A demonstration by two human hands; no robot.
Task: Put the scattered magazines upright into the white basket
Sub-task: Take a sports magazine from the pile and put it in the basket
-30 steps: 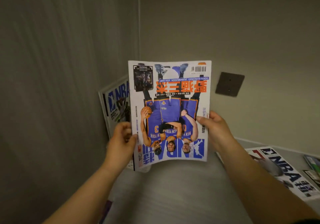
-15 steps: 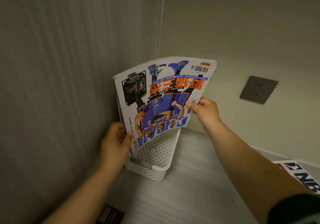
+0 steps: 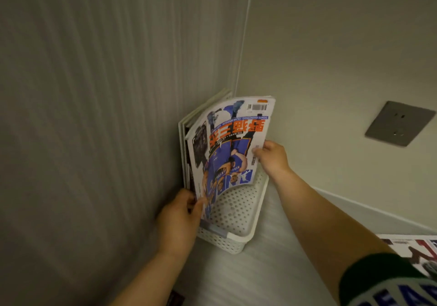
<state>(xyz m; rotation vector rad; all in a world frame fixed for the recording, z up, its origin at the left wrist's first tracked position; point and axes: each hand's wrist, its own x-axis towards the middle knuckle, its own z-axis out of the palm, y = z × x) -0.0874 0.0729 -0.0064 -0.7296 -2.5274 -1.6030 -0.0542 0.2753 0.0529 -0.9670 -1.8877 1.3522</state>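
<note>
A basketball magazine (image 3: 233,149) with a blue and orange cover stands upside down, its lower edge inside the white perforated basket (image 3: 236,213) in the corner. My left hand (image 3: 179,218) grips its lower left edge. My right hand (image 3: 272,156) pinches its right edge. The cover bows toward me. Behind it, one or two other magazines (image 3: 189,121) stand upright in the basket against the left wall. Another magazine (image 3: 416,251) lies flat on the surface at the far right, partly hidden by my right sleeve.
The basket sits in a corner between a ribbed grey wall (image 3: 94,116) on the left and a plain wall with a grey socket plate (image 3: 399,123). A dark object (image 3: 176,298) shows at the bottom edge.
Both hands have lowered the magazine into the basket and swung it toward the left wall. The view has moved closer to the corner.
</note>
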